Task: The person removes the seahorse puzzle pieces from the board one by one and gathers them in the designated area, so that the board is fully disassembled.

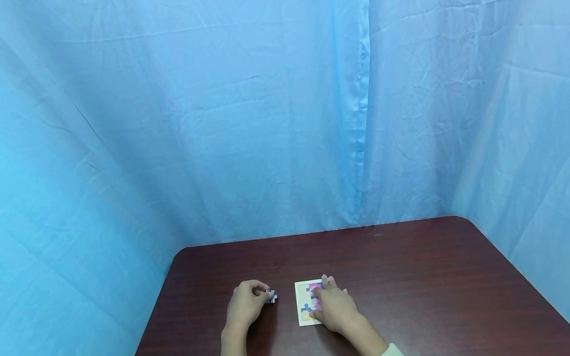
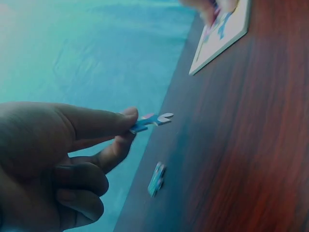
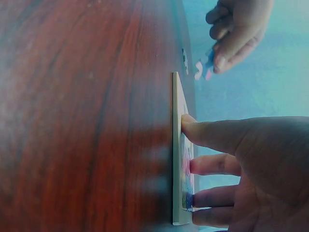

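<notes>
My left hand (image 1: 244, 307) pinches a small blue jigsaw puzzle piece (image 2: 151, 120) between thumb and finger, raised above the table. Below it, in the left wrist view, a second puzzle piece (image 2: 156, 180) lies on the tabletop. To the right is a flat puzzle board (image 1: 298, 305) with a pale rim, holding some pink and blue pieces (image 1: 313, 286). The fingertips of my right hand (image 1: 337, 306) rest on this board, thumb and fingers spread, and cover its right part. Whether a loose piece lies under those fingers is hidden.
Both hands are over a dark reddish-brown wooden table (image 1: 401, 267) with rounded far corners. Light blue curtains (image 1: 267, 123) hang behind the table and along both sides.
</notes>
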`<state>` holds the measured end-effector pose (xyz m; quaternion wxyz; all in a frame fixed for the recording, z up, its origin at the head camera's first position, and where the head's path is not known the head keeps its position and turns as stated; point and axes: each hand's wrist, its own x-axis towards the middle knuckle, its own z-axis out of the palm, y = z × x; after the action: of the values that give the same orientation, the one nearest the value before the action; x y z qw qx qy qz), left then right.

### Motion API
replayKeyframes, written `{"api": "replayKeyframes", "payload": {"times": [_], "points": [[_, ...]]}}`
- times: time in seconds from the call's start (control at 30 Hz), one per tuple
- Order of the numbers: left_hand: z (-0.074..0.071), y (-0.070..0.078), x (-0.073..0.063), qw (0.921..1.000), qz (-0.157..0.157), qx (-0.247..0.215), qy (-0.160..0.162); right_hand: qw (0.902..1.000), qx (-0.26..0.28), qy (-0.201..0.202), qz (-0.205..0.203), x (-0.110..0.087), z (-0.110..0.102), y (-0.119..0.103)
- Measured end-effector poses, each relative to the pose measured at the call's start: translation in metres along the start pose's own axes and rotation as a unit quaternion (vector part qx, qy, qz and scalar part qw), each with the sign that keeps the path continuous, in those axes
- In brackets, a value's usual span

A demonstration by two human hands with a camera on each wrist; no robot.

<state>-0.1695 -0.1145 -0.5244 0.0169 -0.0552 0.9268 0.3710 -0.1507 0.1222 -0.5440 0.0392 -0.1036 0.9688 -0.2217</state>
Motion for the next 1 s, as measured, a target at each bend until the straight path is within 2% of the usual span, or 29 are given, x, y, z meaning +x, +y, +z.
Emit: {"api": "replayKeyframes", "payload": {"times": [0.17, 0.3, 0.5, 1.0], "points": [[-0.010, -0.011, -0.001, 0.9983, -0.027, 0.046, 0.022, 1.0000, 0.000, 0.003, -0.001, 0.000, 0.000, 0.001], [-0.011, -0.018, -0.002, 0.9946, -0.044, 0.081, 0.047, 1.0000, -0.004, 0.007, 0.000, 0.001, 0.000, 0.001], [-0.010, -0.025, -0.001, 0.9922, -0.058, 0.090, 0.062, 1.0000, 0.002, 0.004, 0.000, 0.000, 0.001, 0.001], [-0.007, -0.027, 0.003, 0.9889, -0.081, 0.105, 0.067, 1.0000, 0.000, 0.003, -0.003, -0.001, -0.001, -0.001]]}}
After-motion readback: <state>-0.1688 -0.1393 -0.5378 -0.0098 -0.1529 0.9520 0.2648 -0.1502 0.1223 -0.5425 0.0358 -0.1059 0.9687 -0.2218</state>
